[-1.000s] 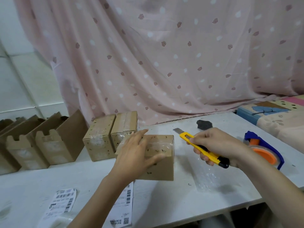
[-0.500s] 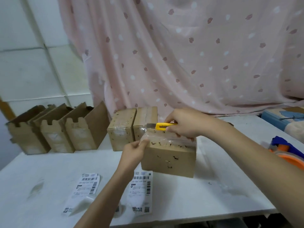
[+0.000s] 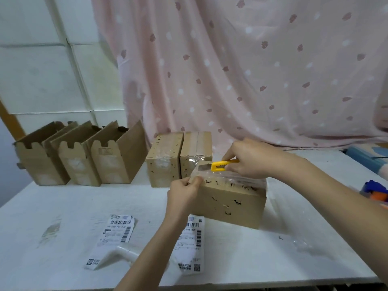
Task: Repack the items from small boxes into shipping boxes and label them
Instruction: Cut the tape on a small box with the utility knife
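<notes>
Right hand [image 3: 249, 159] curled round a yellow utility knife [image 3: 218, 165], blade extended toward the left and lying just above the top of the taped box [image 3: 231, 203] at centre frame. Left hand [image 3: 183, 193] pinching a loose edge of clear tape [image 3: 231, 178] at the box's upper-left corner, fingers bent tight on the film. Taped box brown, torn and pitted on its front face, resting on the white table [image 3: 63, 206] slightly right of centre, its near-left corner over one shipping label [image 3: 190, 242]. Second shipping label [image 3: 114, 238] flat on the table at lower left-centre, a white object partly covering its lower end. Two sealed small boxes [image 3: 178, 158] side by side just behind the taped box, touching each other. Three open shipping boxes [image 3: 81, 156] in a row at middle left, flaps up. Crumpled clear film [image 3: 304, 242] on the table at lower right. Blue and orange tape dispenser [image 3: 375, 191] at the right edge, partly cut off. Pink patterned curtain [image 3: 252, 70] across the upper frame behind everything.
</notes>
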`<move>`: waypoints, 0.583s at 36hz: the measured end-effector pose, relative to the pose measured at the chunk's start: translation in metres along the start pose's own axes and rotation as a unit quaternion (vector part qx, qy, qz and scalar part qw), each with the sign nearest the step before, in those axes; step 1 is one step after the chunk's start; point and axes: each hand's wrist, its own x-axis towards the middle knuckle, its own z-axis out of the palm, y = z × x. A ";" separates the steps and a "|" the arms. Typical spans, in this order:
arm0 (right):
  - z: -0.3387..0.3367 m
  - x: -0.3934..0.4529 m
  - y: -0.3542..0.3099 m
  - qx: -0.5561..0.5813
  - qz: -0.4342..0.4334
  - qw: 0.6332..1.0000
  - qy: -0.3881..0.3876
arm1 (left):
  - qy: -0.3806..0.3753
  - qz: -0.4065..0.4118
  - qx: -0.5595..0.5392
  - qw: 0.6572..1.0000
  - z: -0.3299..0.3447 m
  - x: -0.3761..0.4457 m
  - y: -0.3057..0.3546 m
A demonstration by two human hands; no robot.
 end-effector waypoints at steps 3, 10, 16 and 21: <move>0.000 0.001 -0.002 0.004 0.000 1.000 0.001 | 0.000 0.004 -0.006 1.000 0.000 0.001 -0.001; 0.001 0.001 -0.006 -0.005 0.005 1.000 0.003 | 0.000 0.013 -0.013 1.000 0.001 0.005 -0.008; 0.006 0.005 -0.003 0.020 0.002 1.000 -0.021 | 0.004 0.026 -0.016 1.000 0.003 0.008 -0.012; 0.010 0.008 0.000 0.023 -0.001 1.000 -0.018 | -0.004 0.029 -0.025 0.999 0.003 0.009 -0.015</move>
